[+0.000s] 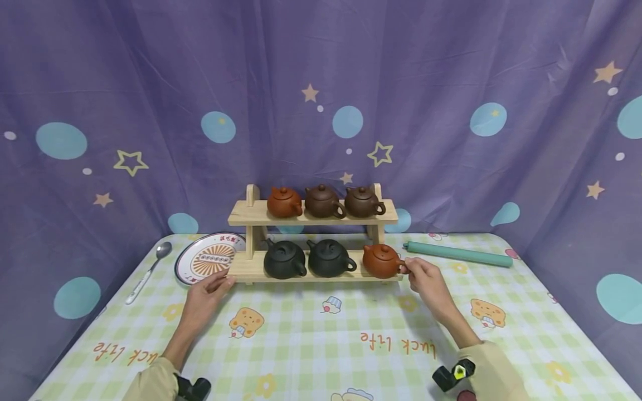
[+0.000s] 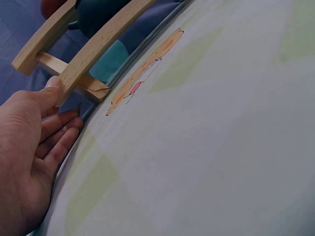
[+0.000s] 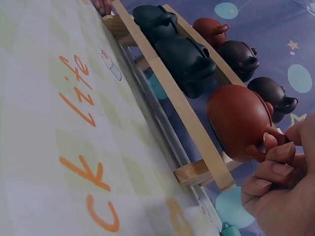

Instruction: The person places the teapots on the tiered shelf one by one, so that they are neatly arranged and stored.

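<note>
At the right end of the lower shelf, my right hand point(image 1: 426, 281) pinches the handle of a reddish-brown clay teapot point(image 1: 381, 260). The right wrist view shows thumb and fingers around that handle, with the teapot point(image 3: 237, 120) close over the shelf; whether its base touches the wood is unclear. My left hand point(image 1: 204, 299) holds the left end of the two-tier wooden rack point(image 1: 241, 266), thumb on the board's end in the left wrist view. Two black teapots, one left point(image 1: 284, 260) and one middle point(image 1: 329, 259), share the lower shelf.
Up on the top shelf stand an orange-brown teapot point(image 1: 283, 204) and two dark brown teapots point(image 1: 322, 202). Left of the rack are a patterned plate point(image 1: 186, 266) and a spoon point(image 1: 147, 275). A green rod point(image 1: 458, 254) lies at the right. Behind hangs a purple curtain point(image 1: 426, 67).
</note>
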